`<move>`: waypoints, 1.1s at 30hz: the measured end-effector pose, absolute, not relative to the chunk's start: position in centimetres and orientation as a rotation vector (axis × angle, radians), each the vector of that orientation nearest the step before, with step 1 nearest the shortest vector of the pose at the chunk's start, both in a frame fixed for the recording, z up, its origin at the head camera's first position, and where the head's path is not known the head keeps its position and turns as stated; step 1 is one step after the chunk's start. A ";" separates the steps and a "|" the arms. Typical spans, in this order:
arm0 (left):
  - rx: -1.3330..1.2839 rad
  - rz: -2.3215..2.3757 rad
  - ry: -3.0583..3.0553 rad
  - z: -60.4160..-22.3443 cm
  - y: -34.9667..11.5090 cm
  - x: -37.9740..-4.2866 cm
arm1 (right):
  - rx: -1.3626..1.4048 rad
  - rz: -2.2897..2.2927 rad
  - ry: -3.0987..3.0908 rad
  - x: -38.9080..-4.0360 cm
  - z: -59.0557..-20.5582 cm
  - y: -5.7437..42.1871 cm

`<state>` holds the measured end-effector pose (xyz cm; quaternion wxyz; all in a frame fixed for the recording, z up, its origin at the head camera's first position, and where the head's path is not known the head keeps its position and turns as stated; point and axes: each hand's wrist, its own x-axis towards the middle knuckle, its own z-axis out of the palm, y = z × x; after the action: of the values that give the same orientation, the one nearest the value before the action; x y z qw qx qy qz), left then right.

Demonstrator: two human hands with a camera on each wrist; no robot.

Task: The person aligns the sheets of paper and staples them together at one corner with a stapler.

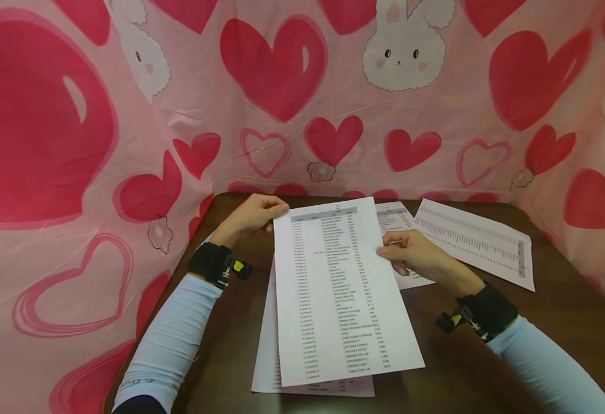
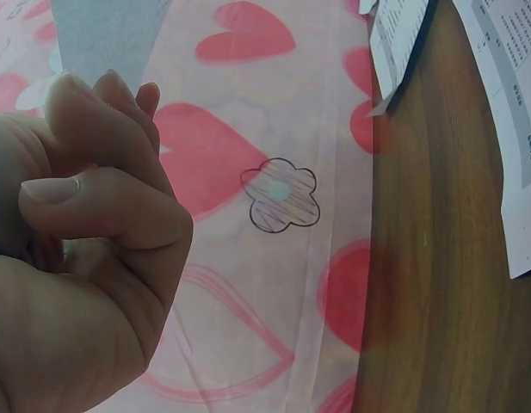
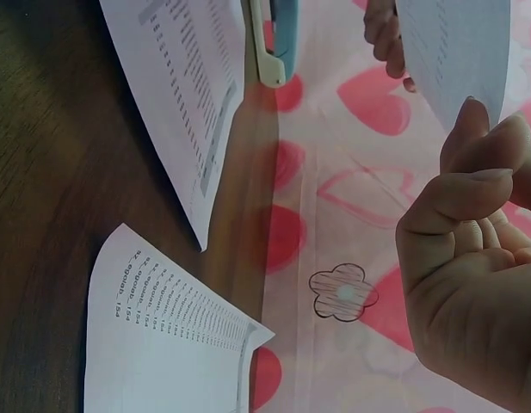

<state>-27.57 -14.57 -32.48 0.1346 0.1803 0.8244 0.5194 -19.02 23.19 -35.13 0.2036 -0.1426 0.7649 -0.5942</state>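
- Pinching the upper left corner of the printed sheet [image 1: 343, 287] with the left hand [image 1: 254, 215].
- Pinching the right edge of the printed sheet with the right hand [image 1: 420, 254].
- Holding the printed sheet above the brown table [image 1: 457, 382].
- Can see a lower page [image 1: 269, 351] jutting past the printed sheet's left and bottom edges.
- Right of the printed sheet, can see a half-hidden page [image 1: 396, 221] and a slanted page [image 1: 475, 244].

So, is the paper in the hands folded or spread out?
Spread out: the paper looks flat, with printed rows showing from top to bottom and no fold.
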 end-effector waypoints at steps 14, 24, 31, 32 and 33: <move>0.558 1.410 2.399 -31.7 -14.2 -28.2 | -0.406 -1.635 2.086 -18.7 -36.2 23.0; 0.540 1.374 2.405 -32.6 -14.1 -28.5 | -0.351 -1.590 2.123 -18.5 -36.8 23.0; 0.548 1.309 2.445 -32.8 -14.0 -28.8 | -0.353 -1.595 2.113 -18.5 -37.3 23.0; 0.551 1.300 2.448 -32.9 -14.0 -28.8 | -0.355 -1.604 2.103 -18.5 -37.3 23.0; 0.552 1.292 2.450 -33.0 -14.0 -28.9 | -0.354 -1.610 2.092 -18.5 -37.4 23.0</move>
<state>-28.87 -13.98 -32.95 0.1581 0.1931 0.8566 0.4517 -18.45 22.99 -37.41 0.2368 -0.1293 0.7632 -0.5872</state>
